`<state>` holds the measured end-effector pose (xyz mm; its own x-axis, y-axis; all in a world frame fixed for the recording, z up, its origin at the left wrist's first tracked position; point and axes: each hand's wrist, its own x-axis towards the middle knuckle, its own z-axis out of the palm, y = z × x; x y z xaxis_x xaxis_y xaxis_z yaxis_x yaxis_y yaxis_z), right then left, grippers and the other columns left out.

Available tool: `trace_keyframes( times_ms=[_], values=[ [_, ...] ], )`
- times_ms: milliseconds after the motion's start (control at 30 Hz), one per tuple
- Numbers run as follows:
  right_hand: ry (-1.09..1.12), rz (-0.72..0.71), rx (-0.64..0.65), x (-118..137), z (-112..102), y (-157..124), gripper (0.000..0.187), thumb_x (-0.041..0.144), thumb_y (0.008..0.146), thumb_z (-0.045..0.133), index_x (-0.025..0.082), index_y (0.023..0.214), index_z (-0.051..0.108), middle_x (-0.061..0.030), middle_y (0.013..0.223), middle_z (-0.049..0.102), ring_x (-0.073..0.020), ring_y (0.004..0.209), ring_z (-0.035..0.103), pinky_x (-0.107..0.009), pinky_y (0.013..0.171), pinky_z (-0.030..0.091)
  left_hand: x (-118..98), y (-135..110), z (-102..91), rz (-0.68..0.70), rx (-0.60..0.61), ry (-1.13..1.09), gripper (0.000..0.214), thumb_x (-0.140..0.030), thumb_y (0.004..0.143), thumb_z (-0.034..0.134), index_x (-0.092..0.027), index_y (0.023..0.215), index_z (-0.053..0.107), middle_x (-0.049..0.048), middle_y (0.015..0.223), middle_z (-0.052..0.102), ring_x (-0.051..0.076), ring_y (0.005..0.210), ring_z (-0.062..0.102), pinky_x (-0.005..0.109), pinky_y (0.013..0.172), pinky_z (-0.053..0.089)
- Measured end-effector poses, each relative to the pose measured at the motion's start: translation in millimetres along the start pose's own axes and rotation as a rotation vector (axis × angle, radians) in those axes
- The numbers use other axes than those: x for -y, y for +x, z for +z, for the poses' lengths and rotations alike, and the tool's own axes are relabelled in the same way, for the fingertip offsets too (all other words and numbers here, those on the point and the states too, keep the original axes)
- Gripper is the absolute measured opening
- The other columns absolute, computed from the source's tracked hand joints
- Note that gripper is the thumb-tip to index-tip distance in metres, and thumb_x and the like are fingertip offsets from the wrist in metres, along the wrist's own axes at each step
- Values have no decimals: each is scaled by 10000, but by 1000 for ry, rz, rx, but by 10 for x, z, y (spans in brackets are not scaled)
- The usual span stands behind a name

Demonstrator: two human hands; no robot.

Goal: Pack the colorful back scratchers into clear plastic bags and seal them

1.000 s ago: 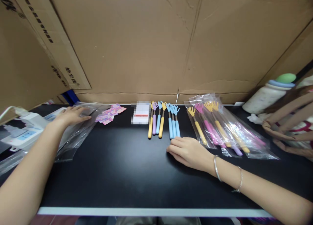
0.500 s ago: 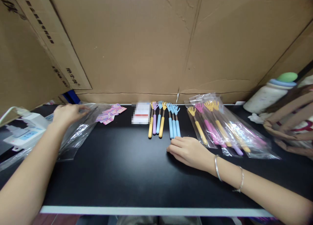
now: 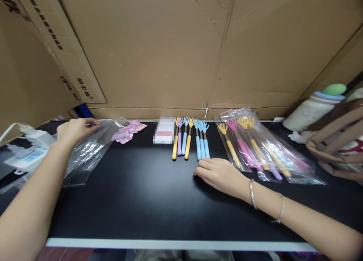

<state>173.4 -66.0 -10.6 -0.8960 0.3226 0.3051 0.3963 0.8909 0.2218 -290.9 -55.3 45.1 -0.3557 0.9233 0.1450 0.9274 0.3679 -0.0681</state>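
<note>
My left hand [image 3: 74, 129] pinches the top edge of a clear plastic bag [image 3: 90, 149] from a stack at the left of the black table [image 3: 141, 193]. My right hand [image 3: 218, 174] rests flat on the table, fingers loosely together, just below the handles of a row of loose back scratchers [image 3: 188, 140] with yellow, purple and blue handles and hand-shaped heads. To the right lie bagged back scratchers [image 3: 255, 149] in clear sleeves.
Pink cards [image 3: 127, 132] lie beside the bags, and a white pack with a red stripe [image 3: 163, 132] sits left of the scratchers. A white power strip [image 3: 25, 153] is far left. A bottle [image 3: 312, 108] and a brown bag [image 3: 337, 140] stand right. Cardboard walls rise behind.
My left hand went from lying flat on the bag stack to pinching a bag's top edge and drew slightly left. My right hand stayed put.
</note>
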Motion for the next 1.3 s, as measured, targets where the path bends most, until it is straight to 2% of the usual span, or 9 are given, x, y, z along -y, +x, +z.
trace_keyframes(
  times_ms=[233,367,533,700,800,967,1033,1100,1300],
  values=[
    [37,-5,33,-35,-6,-2,236,128,938,367,182,893,592,-18,755,563,-139,672,491,-275,583,300,-44,-15,-138,-107,10,-46,658,-695,820,247,-251,1179,573,58,1067,640,251,845,531,271,636,344],
    [49,-4,52,-38,-24,3,246,142,941,355,178,904,596,-24,758,564,-141,672,493,-273,589,302,-107,-30,-205,-114,-63,-14,610,-636,852,251,-238,1185,571,68,986,640,228,776,513,249,588,316],
    [53,-4,51,-43,-52,-1,240,158,934,366,181,899,602,-25,760,568,-139,661,494,-272,588,296,-255,-5,-210,-161,-457,-163,391,-555,809,474,-265,983,672,-17,761,668,140,622,482,198,544,256],
    [48,-9,31,-42,-53,-2,225,150,921,386,183,902,608,-19,750,570,-139,647,495,-273,580,290,-581,-138,-311,-115,-832,-379,269,-403,859,504,-215,985,650,-54,792,674,124,713,584,220,648,362],
    [35,-13,-1,-30,-44,0,222,141,911,393,182,884,609,-14,729,572,-143,643,505,-276,569,292,-868,-345,-374,170,-906,-387,299,-387,937,403,-204,1057,606,-66,867,656,109,797,597,256,764,399],
    [14,31,-128,-28,-60,5,216,123,904,393,177,896,602,-8,727,608,-132,630,534,-266,560,315,-1468,-805,-332,805,-1201,-235,61,-235,840,597,-233,841,658,-49,644,656,106,593,555,243,599,397],
    [32,68,-187,-29,-85,10,200,128,905,399,172,938,591,-11,744,628,-128,654,559,-254,571,341,-1706,-1014,-257,1077,-1130,-228,82,-195,844,597,-247,885,646,-50,749,704,108,652,600,256,690,444],
    [67,87,-222,-21,-114,17,169,155,903,421,167,977,573,-19,770,642,-135,691,580,-246,590,372,-1903,-1205,-161,1238,-1075,-250,80,-191,859,579,-245,866,638,-60,793,716,98,649,609,267,748,456],
    [147,84,-221,37,-164,22,141,238,882,493,161,993,535,-38,810,644,-149,728,582,-244,600,414,-2131,-1426,57,1380,-918,-320,68,-199,867,579,-242,883,629,-71,745,697,86,625,602,247,695,456]
  ],
)
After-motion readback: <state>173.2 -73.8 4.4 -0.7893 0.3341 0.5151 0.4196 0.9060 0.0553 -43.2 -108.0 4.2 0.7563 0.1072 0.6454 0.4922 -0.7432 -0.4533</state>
